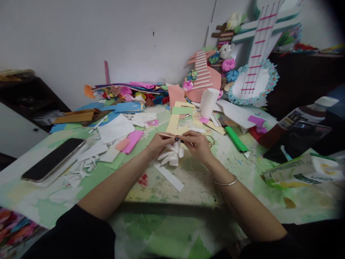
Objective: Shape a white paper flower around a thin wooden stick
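Close together above the table, my left hand (159,144) and my right hand (198,146) meet with fingertips pinched at the top of a white paper flower (172,157). Its folded petals hang below the fingers. A thin pale stick (166,135) lies across the fingers of my left hand and runs to where the fingertips meet; which fingers grip it I cannot tell. Under the flower a white paper strip (170,178) rests on the table. Partly behind my right hand are the gold handles of scissors (211,140).
A green-handled cutter (235,138) lies to the right, near a juice carton (304,171) and a brown bottle (302,117). Left are a phone (54,159) and paper scraps (88,158). At the back stand a white roll (209,102) and paper instruments (253,72) against the wall.
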A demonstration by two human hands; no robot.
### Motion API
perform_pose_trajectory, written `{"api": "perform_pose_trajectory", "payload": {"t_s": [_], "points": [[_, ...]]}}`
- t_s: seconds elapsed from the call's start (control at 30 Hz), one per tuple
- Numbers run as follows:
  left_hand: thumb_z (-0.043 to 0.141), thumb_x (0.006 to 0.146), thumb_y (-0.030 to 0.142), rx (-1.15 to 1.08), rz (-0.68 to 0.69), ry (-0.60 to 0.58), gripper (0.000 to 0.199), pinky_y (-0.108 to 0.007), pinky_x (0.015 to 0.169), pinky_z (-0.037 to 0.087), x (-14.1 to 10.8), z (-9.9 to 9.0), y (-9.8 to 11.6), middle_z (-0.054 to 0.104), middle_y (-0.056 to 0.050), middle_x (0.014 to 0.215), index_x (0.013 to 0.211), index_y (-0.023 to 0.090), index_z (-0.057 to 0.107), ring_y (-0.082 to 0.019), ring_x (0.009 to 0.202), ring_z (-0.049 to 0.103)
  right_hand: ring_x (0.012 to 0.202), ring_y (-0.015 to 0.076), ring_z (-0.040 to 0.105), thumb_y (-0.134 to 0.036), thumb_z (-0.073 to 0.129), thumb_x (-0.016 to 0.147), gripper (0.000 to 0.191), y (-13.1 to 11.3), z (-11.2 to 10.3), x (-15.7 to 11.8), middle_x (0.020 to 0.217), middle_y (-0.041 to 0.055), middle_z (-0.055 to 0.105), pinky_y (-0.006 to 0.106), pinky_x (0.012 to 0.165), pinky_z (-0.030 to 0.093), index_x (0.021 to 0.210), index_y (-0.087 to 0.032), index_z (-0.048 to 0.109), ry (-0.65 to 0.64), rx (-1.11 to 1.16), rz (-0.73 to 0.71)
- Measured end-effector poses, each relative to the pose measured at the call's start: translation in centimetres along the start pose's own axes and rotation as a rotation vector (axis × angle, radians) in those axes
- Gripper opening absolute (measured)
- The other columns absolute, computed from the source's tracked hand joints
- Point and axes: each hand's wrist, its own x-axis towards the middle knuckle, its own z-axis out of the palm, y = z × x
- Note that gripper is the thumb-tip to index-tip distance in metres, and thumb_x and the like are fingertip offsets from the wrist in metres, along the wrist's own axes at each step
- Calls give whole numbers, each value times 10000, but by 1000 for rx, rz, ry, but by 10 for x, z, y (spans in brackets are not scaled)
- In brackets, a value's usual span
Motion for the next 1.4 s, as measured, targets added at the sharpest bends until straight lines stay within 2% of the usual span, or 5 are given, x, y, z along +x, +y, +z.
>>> {"api": "perform_pose_trajectory", "payload": {"t_s": [0.2,0.37,0.57,1.07,1.4], "points": [[806,531,310,-52,18,71,301,-227,512,381,1,4,-8,638,-43,609,714,92,711,-112,540,542,699,114,551,-155,521,841,260,-2,8,-3,814,33,586,229,602,420,939,-278,728,76,-117,15],[803,537,311,-65,24,78,299,-229,516,398,2,5,-9,638,-48,623,692,82,689,-113,541,544,723,127,565,-112,523,822,391,-9,5,-3,855,42,608,238,653,455,1189,-222,597,52,-118,54],[797,544,301,-76,10,66,285,-226,526,396,0,7,-4,630,-31,616,700,92,684,-104,546,542,751,132,596,-149,504,851,238,-10,-2,0,837,54,648,240,660,472,936,-221,715,77,-53,-4],[790,562,304,-52,-44,63,268,-205,482,351,-2,9,-2,606,-5,566,680,103,658,-83,498,511,751,139,612,-76,544,789,211,-10,-5,1,826,41,680,249,661,468,854,-193,707,49,59,73],[798,540,293,-48,-88,83,263,-206,481,373,0,6,-5,624,-10,565,682,115,665,-93,487,536,790,154,599,-128,483,847,206,-10,-1,1,830,63,660,283,719,481,837,-189,680,93,-44,-36]]}}
